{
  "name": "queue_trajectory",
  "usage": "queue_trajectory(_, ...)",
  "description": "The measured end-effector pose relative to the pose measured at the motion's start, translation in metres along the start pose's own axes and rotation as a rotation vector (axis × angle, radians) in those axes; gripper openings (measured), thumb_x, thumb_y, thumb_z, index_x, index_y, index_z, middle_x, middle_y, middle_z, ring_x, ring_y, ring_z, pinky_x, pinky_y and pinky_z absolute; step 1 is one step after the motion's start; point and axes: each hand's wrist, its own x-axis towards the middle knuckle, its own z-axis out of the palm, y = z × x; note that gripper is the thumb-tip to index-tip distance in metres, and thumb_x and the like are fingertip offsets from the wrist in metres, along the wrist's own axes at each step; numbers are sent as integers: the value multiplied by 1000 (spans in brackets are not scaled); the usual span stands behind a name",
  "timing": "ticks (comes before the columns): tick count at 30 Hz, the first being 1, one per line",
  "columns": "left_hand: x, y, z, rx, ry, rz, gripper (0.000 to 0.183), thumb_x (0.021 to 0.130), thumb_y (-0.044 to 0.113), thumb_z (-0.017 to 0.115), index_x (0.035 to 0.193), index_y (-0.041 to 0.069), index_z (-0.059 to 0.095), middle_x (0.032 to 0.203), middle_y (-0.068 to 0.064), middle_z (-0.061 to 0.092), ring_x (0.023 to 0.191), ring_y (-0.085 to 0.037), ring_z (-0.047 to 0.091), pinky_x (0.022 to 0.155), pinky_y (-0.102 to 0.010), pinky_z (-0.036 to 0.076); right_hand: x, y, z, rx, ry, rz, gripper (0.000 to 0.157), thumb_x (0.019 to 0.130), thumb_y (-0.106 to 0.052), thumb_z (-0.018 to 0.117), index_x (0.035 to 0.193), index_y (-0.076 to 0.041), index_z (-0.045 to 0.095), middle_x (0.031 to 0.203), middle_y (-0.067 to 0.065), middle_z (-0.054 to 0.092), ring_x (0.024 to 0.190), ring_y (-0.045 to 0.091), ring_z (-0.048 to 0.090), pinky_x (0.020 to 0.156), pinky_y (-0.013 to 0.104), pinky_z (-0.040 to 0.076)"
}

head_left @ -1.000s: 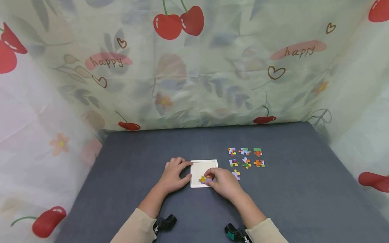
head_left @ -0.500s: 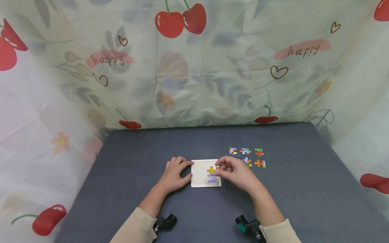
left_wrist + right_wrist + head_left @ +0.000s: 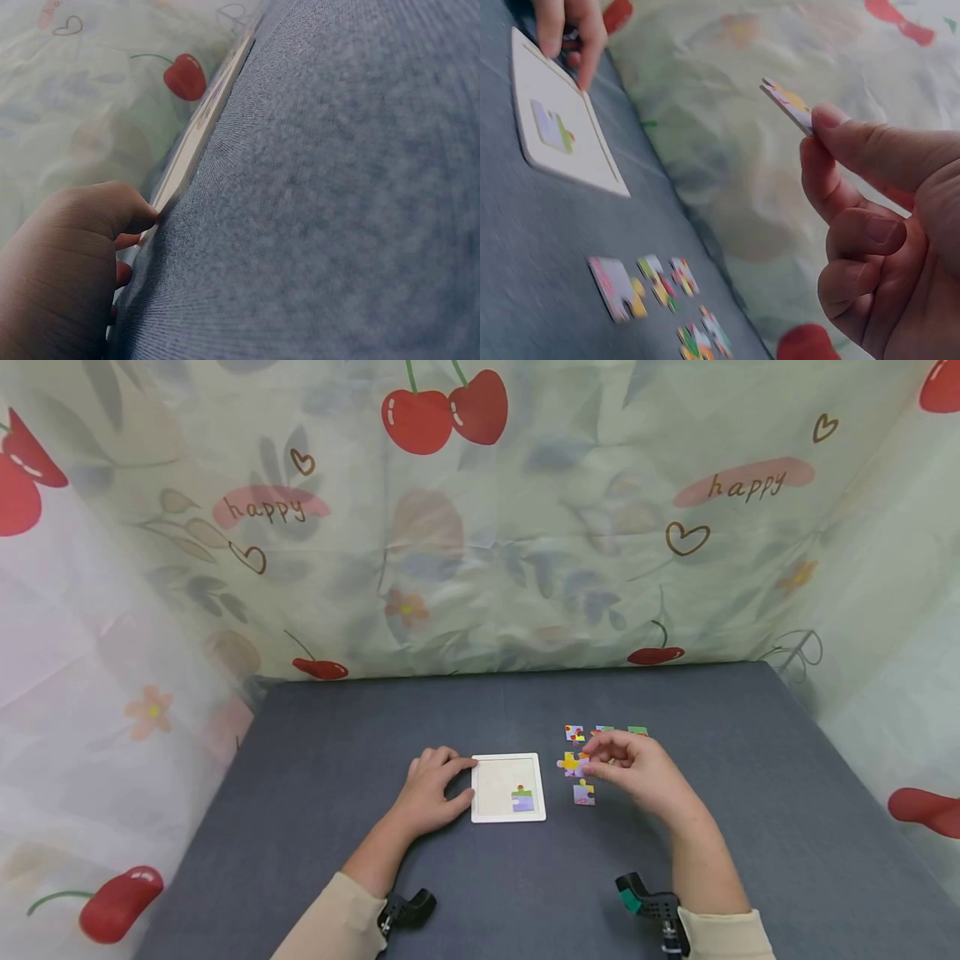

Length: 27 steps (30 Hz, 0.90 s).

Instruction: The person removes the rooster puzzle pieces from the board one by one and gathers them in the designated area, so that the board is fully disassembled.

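Note:
A square white puzzle tray point(image 3: 490, 781) lies on the table, with one purple and green jigsaw piece point(image 3: 522, 802) in its lower right corner. Thumb and forefinger spread, my left hand point(image 3: 429, 792) touches the tray's left edge. To the right of the tray, my right hand point(image 3: 637, 770) pinches a yellow and purple jigsaw piece point(image 3: 570, 766) between thumb and forefinger. In the right wrist view this held piece point(image 3: 786, 103) is raised, seen nearly edge-on. Below the hand, several loose pieces lie on the table, some of them hidden by it.
One loose purple and yellow piece point(image 3: 583, 793) lies nearest the front, and another piece point(image 3: 574, 733) at the back. The dark grey tablecloth point(image 3: 390, 718) reaches back to a hanging curtain point(image 3: 517, 610) printed with cherries.
My right hand has lifted the yellow and purple jigsaw piece out of the tray and carried it right, over the loose pieces. The purple and green piece stays in the tray. My left hand keeps its place.

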Motion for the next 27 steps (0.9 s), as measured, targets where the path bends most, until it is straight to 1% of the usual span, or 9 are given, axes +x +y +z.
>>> queue_trajectory(3,0,1,0,-5,12,6,41,95,35,68,134,20,69,114,-2,57,99,-22,46,83,-42,35,-2,6,-13,-14,12,19,28,91,-15,81,113,-1,71,95,10,71,88,29,69,80,31,55)
queue_trajectory(7,0,1,-1,-3,20,7,41,95,35,68,133,20,69,114,-2,57,99,-21,46,83,-42,35,-4,15,-28,-35,18,53,32,93,-17,79,118,1,70,99,11,70,90,27,68,80,30,55)
queue_trajectory(9,0,2,-1,3,18,7,41,95,35,68,133,20,69,114,-2,57,99,-21,46,83,-42,35,-4,20,-34,-45,13,76,33,94,-16,77,120,2,69,100,11,70,92,27,67,80,28,54)
queue_trajectory(12,0,0,-1,0,17,9,41,96,36,68,134,20,69,114,-2,57,99,-21,46,82,-42,35,-4,29,-40,-87,5,113,33,94,-14,77,122,2,69,99,9,71,92,22,65,79,26,53)
queue_trajectory(16,0,0,0,-3,13,4,41,96,36,67,134,21,69,114,-2,56,98,-21,46,82,-41,35,-4,41,-44,-157,-14,161,35,93,-15,78,122,3,69,99,7,72,91,19,64,78,28,52)
queue_trajectory(20,0,0,1,3,-3,-5,42,96,37,66,135,21,68,114,-2,56,98,-21,45,83,-41,34,-6,51,-46,-192,-53,222,35,92,-15,79,120,3,70,97,5,73,90,18,64,78,32,51)
queue_trajectory(24,0,0,1,4,-7,-7,42,97,37,66,135,21,68,114,-2,56,98,-21,45,83,-41,34,-6,60,-45,-199,-104,262,30,91,-13,78,116,2,71,93,5,73,87,17,64,77,34,49)
queue_trajectory(27,0,0,0,6,-9,-10,42,97,37,66,136,21,68,115,-2,56,98,-21,45,83,-41,34,-4,66,-42,-201,-126,262,27,92,-13,77,114,0,72,90,4,73,84,17,63,76,34,48)
